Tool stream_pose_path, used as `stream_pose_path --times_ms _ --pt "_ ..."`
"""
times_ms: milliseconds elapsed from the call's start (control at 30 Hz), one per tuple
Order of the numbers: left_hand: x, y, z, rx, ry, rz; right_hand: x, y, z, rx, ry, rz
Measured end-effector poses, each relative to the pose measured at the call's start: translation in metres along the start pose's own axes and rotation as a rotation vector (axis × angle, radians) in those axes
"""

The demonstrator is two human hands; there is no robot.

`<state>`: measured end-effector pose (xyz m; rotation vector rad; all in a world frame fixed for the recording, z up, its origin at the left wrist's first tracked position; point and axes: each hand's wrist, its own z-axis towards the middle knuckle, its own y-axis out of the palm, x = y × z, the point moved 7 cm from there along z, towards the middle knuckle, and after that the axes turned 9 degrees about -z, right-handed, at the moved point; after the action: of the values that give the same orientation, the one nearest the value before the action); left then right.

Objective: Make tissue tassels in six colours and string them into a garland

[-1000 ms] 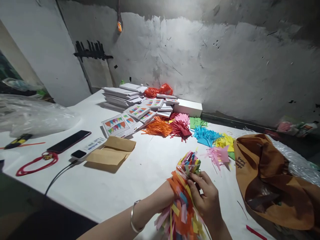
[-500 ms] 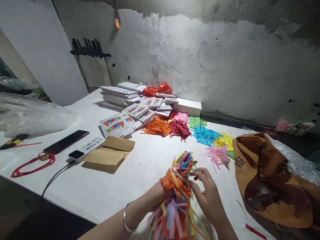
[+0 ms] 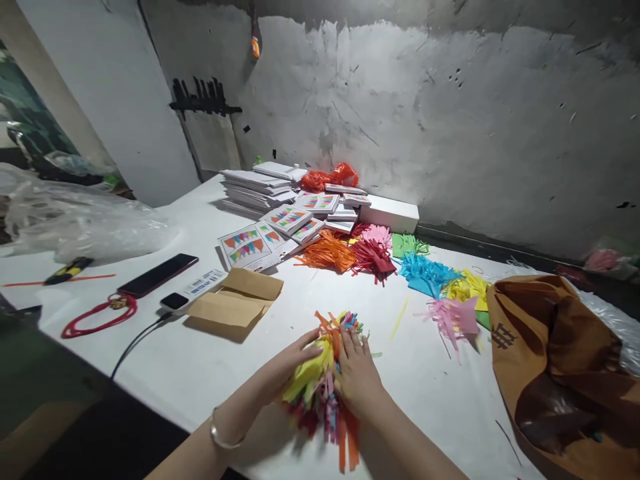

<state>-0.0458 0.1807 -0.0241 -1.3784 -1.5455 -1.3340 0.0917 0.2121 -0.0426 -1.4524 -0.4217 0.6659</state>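
A bundle of multicoloured fringed paper tassels [image 3: 327,393] lies low over the front middle of the table, its strips hanging toward me. My left hand [image 3: 293,363] wraps its left side, fingers curled over a yellow part. From the right, my right hand [image 3: 357,370] presses on the bundle with its fingers together, pointing away from me. Orange, blue and yellow strip ends stick out beyond the fingertips. The palms and the inner part of the bundle are hidden. A loose pink fringed piece [image 3: 453,317] lies to the right of my hands.
Behind lie orange [image 3: 327,253], dark red [image 3: 374,259] and blue [image 3: 425,273] fringed piles. Printed cards [image 3: 245,247] and a brown paper packet [image 3: 240,303] are left, near a phone [image 3: 159,275] and a cabled white device [image 3: 175,302]. A brown bag [image 3: 550,333] stands right.
The bundle has been turned and lowered, showing yellow on its left. My right hand has gone from pinching at its top to lying along its side. The view has shifted slightly left.
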Motion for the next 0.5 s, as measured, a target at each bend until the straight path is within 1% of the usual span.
stream_pose_path --times_ms 33,67,100,133,167,233,300,333,367,433,500 --pt "0.006 -0.012 -0.006 0.091 0.065 0.185 -0.001 0.005 0.001 -0.005 -0.006 0.005" --pt "0.015 -0.019 -0.012 0.158 0.14 0.373 -0.002 0.008 0.001 -0.01 -0.014 0.011" --pt "0.024 -0.018 -0.015 0.181 0.217 0.539 -0.004 0.01 0.001 -0.013 -0.023 0.018" --pt "0.033 -0.011 -0.016 0.165 0.3 0.68 -0.005 0.01 0.002 -0.015 -0.029 0.026" --pt "0.041 0.0 -0.015 0.115 0.379 0.796 -0.006 0.009 0.002 -0.015 -0.034 0.033" --pt "0.048 0.03 -0.005 -0.038 0.5 1.001 -0.007 0.001 0.002 -0.01 -0.049 0.046" --pt "0.041 0.053 0.012 -0.171 0.572 1.183 -0.007 -0.011 -0.002 -0.003 -0.067 0.062" --pt "0.032 0.059 0.021 -0.216 0.589 1.266 -0.005 -0.018 -0.007 0.002 -0.071 0.07" --pt "0.02 0.061 0.031 -0.24 0.601 1.344 -0.001 -0.027 -0.014 0.009 -0.069 0.076" --pt "-0.005 0.051 0.05 -0.23 0.622 1.453 0.01 -0.045 -0.04 0.047 -0.042 0.086" --pt "-0.017 0.031 0.062 -0.097 0.703 1.528 0.024 -0.067 -0.08 0.167 0.015 0.125"
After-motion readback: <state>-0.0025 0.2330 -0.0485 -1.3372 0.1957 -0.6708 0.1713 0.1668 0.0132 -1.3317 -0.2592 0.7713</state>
